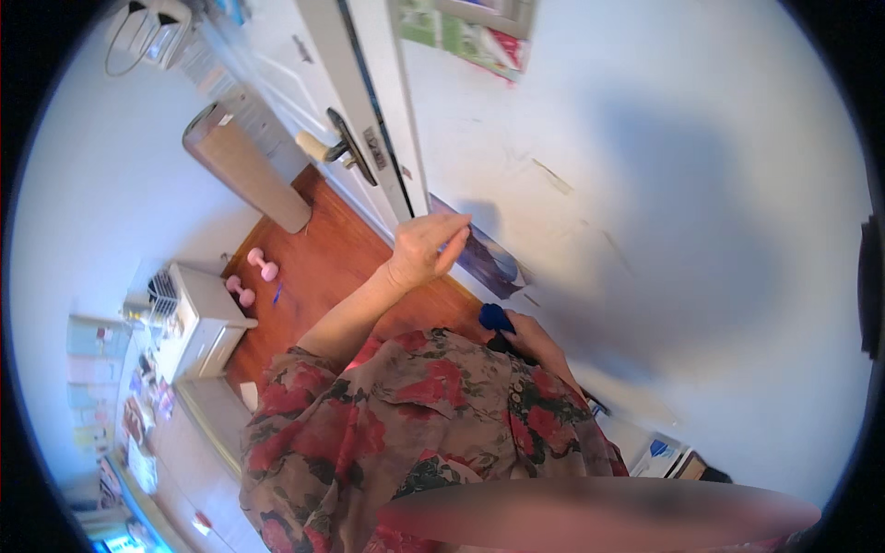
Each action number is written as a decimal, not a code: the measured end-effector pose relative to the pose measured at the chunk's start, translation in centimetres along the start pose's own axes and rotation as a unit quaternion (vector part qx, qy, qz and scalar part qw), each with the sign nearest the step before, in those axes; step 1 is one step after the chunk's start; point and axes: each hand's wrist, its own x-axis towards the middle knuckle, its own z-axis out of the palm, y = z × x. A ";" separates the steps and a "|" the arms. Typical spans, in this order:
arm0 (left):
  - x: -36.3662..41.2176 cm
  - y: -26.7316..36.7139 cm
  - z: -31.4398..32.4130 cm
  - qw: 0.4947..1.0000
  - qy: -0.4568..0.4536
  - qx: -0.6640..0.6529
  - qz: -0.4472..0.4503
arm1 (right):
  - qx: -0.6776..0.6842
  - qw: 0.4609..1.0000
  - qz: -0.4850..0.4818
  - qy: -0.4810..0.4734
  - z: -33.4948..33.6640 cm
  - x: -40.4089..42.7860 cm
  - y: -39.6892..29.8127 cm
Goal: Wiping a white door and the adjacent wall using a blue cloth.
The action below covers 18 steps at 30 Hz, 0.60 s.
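Observation:
My left hand (pixel 430 249) is raised in front of the lower wall, just beside the edge of a white door (pixel 387 138). Its fingers bend forward with a small gap to the thumb, and nothing shows between them. Lower and to the right, my right hand (pixel 536 337) grips a dark blue cloth item (pixel 496 318) close to my body. Part of that item is hidden by my hand and my floral shirt (pixel 429 387). Behind my left hand, a picture poster (pixel 487 259) is fixed low on the white wall (pixel 594 228).
The door has a dark handle plate (pixel 352 148) with a padded lever (pixel 314 146). A rolled mat (pixel 249 166) stands in the corner. Pink dumbbells (pixel 263 264) lie on the wooden floor (pixel 332 242) near a white cabinet (pixel 214 311). A bed (pixel 207 470) is at lower left.

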 end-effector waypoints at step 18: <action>-0.7 -13.3 -7.3 0.912 0.045 0.355 -0.200 | 0.035 0.977 -0.202 0.055 -5.6 6.9 -11.3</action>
